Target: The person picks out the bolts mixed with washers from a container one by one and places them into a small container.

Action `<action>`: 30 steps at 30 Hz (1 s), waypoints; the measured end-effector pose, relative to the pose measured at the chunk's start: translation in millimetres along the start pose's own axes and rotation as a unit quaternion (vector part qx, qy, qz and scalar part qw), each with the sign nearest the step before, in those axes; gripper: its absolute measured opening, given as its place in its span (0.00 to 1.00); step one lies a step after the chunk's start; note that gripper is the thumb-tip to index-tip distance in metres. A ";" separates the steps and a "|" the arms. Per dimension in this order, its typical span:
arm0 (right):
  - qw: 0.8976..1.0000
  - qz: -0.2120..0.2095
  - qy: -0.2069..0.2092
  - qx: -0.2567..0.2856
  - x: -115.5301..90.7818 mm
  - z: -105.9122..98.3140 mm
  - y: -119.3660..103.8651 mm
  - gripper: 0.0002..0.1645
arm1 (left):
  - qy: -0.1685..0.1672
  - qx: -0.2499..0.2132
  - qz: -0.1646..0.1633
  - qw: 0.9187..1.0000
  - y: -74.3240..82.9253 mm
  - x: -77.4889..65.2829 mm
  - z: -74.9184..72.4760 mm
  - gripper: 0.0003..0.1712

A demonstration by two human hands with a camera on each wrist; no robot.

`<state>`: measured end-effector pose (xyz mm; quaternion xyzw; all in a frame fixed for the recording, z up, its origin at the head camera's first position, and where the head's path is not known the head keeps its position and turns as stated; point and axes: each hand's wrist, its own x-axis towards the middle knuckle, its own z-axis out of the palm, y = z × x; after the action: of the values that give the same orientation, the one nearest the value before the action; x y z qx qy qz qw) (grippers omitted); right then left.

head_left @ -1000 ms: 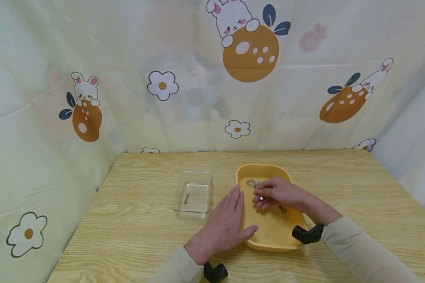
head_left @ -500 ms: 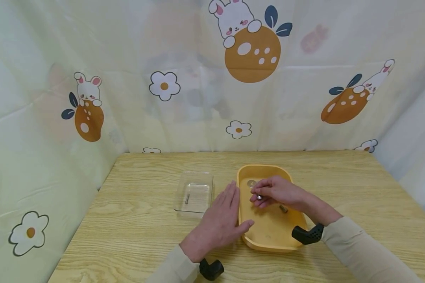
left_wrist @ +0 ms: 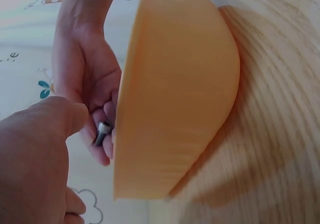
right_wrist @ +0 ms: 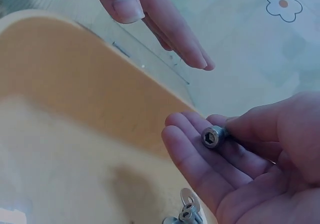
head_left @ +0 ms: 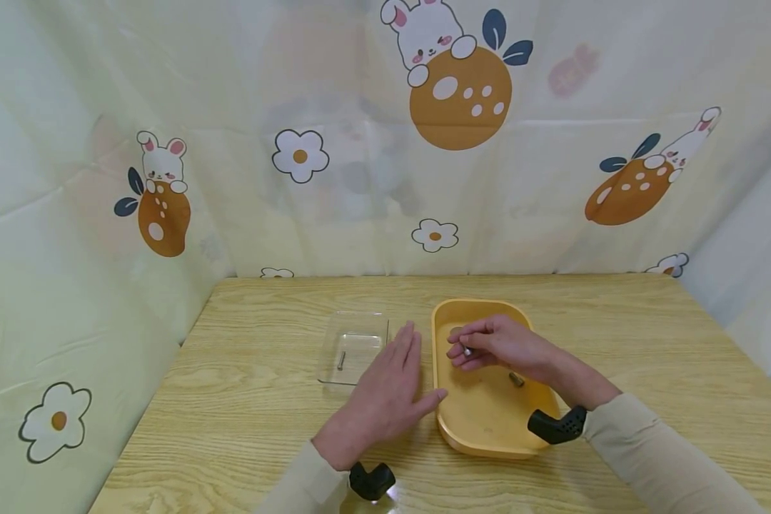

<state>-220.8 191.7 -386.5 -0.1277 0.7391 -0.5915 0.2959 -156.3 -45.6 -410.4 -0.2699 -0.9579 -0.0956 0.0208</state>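
In the head view, my right hand is over the yellow-orange tray. It pinches a metal socket-head bolt by the shank, thumb against the fingers, with the hex recess facing the right wrist camera. My left hand, fingers straight and thumb spread, stands between the tray and a clear plastic box, holding nothing. Its fingers overlap the box's right side in the head view. One slim bolt lies inside that box.
A short metal fastener rests on the tray floor below my right hand. The right wrist view shows a washer and bolt heads in the tray. Wood-grain tabletop surrounds both containers, and a printed curtain hangs behind.
My left hand has drawn away from the tray's left wall, moving left toward the clear box. My right hand has risen slightly and shifted left, the bolt still pinched.
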 end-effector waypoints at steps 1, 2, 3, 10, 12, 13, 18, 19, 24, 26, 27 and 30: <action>1.000 -0.001 0.000 0.003 0.0 0.2 -0.6 0.24 | 0.001 0.003 -0.001 1.000 -1.4 -0.5 -0.6 0.53; 1.000 -0.002 -0.001 0.009 0.1 0.6 -1.3 0.24 | 0.003 0.003 -0.002 1.000 -2.7 -1.0 -1.3 0.53; 1.000 -0.003 -0.001 0.014 0.1 1.0 -2.1 0.24 | 0.004 0.004 -0.003 1.000 -4.0 -1.6 -2.0 0.53; 0.999 0.001 0.003 0.052 0.4 4.0 -7.6 0.25 | -0.003 -0.012 -0.019 1.000 -11.5 -4.0 -6.6 0.53; 0.998 0.002 0.003 0.063 0.9 5.3 -9.1 0.25 | -0.005 -0.017 -0.027 0.999 -13.7 -4.4 -7.5 0.53; 0.998 0.002 0.003 0.068 1.2 5.7 -9.7 0.25 | -0.006 -0.017 -0.030 0.999 -14.8 -4.5 -8.1 0.53; 0.997 0.001 0.002 0.081 2.7 8.1 -12.7 0.25 | -0.009 -0.028 -0.046 0.998 -21.1 -7.4 -11.9 0.54; 0.997 0.000 0.000 0.081 2.8 8.1 -13.0 0.25 | -0.009 -0.029 -0.048 0.998 -22.7 -8.0 -12.6 0.53; 0.996 -0.006 -0.006 0.087 5.0 10.6 -14.8 0.24 | -0.002 -0.042 -0.057 0.998 -31.1 -11.8 -15.0 0.54; 0.996 -0.008 -0.007 0.091 6.2 11.9 -15.5 0.24 | -0.002 -0.047 -0.065 0.997 -34.7 -13.8 -15.3 0.54; 0.996 -0.009 -0.007 0.092 6.7 12.6 -15.8 0.24 | -0.003 -0.047 -0.068 0.997 -36.5 -14.5 -15.4 0.54; 0.995 -0.011 -0.008 0.095 8.1 14.2 -16.6 0.23 | -0.002 -0.052 -0.076 0.996 -41.4 -16.7 -15.2 0.54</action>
<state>-221.5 171.5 -374.8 -0.1123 0.6756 -0.6612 0.3061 -163.8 -91.8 -404.1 -0.1977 -0.9694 -0.1456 -0.0027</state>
